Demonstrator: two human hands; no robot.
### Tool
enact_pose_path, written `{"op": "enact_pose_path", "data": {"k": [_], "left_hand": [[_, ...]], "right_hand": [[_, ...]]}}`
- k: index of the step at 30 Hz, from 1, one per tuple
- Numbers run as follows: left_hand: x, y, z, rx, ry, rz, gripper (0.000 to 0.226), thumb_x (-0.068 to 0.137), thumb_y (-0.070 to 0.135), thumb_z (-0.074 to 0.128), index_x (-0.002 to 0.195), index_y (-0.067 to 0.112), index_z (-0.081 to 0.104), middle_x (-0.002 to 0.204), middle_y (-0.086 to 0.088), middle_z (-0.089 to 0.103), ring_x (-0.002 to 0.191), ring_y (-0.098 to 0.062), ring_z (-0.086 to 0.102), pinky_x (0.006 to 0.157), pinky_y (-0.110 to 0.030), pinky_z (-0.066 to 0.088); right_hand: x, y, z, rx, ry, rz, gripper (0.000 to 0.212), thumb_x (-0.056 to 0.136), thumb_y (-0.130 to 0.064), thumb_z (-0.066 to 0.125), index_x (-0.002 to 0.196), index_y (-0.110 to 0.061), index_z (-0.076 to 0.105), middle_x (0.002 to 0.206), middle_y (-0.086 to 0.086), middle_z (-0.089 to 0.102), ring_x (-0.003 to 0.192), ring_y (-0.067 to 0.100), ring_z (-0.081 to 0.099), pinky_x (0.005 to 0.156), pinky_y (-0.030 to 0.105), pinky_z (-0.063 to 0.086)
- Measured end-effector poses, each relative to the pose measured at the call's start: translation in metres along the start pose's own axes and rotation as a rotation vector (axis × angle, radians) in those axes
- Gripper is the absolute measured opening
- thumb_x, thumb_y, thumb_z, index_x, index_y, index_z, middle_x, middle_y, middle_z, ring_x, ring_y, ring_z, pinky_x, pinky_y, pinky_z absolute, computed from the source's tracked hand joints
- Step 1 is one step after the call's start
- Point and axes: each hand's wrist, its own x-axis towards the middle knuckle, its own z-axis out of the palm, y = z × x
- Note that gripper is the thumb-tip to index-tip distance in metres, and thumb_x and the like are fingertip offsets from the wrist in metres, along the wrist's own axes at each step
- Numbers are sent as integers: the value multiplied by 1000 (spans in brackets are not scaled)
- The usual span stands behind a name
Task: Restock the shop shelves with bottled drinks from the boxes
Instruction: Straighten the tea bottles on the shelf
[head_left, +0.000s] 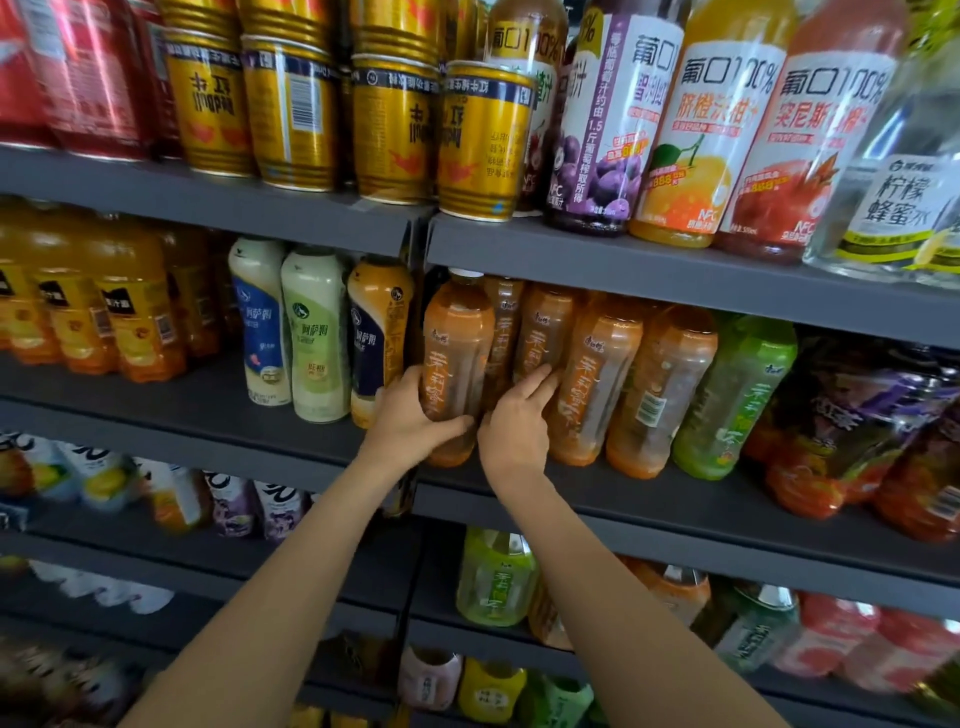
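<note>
Spanning the view, the grey middle shelf (675, 499) carries our upright orange tea bottle (457, 358), long axis vertical, white cap up, base hidden. Our left hand (410, 421) grips its lower body; our right hand (519, 421) rests straight fingers on neighbouring bottles.

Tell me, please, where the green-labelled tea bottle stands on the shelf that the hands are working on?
In the head view, the green-labelled tea bottle stands right of centre, just right of the orange tea bottles and left of the dark bottles.
</note>
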Motion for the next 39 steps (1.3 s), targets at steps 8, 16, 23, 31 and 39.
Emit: {"op": "enact_pose_path", "data": {"k": [8, 16, 23, 31, 39], "left_hand": [[-7, 14, 14, 287, 248, -52, 73, 66, 43, 77, 118, 5, 41, 120, -16, 47, 114, -32, 42, 93, -39, 37], [1, 10, 18, 162, 202, -29, 80, 65, 41, 80, 120, 3, 37, 120, -16, 48, 116, -32, 46, 93, -38, 40], [-3, 4, 2, 31, 46, 26, 69, 69, 29, 80, 119, 8, 37, 111, -6, 59, 105, -21, 56, 79, -25, 40], [0, 4, 6, 78, 68, 33, 69, 69, 33, 80, 117, 8, 37, 112, -8, 61, 103, -24, 59, 80, -30, 46], [12, 12, 22, 110, 60, -42, 69, 71, 35, 77, 120, 11, 34, 118, -12, 59, 109, -31, 57, 89, -40, 47]], "right_hand": [[16, 5, 1, 141, -44, 50, 93, 88, -4, 57, 143, 3, -17, 154, 23, -4, 135, 36, 31, 104, 36, 36], [10, 14, 4, 143, -34, -118, 83, 87, 3, 50, 150, -18, 2, 153, 18, -10, 140, 36, 17, 111, 38, 28], [23, 13, 20, 52, -166, 35, 74, 92, -9, 51, 150, -21, 6, 150, 25, -8, 139, 42, 8, 114, 43, 22], [21, 12, 30, -10, -154, 46, 75, 94, -7, 46, 150, -22, -2, 149, 26, -18, 141, 43, 2, 114, 41, 21], [-19, 29, -4, 3, 205, -381, 59, 83, 7, 52, 138, -7, 37, 148, 23, 19, 135, 38, 24, 112, 41, 26]]}}
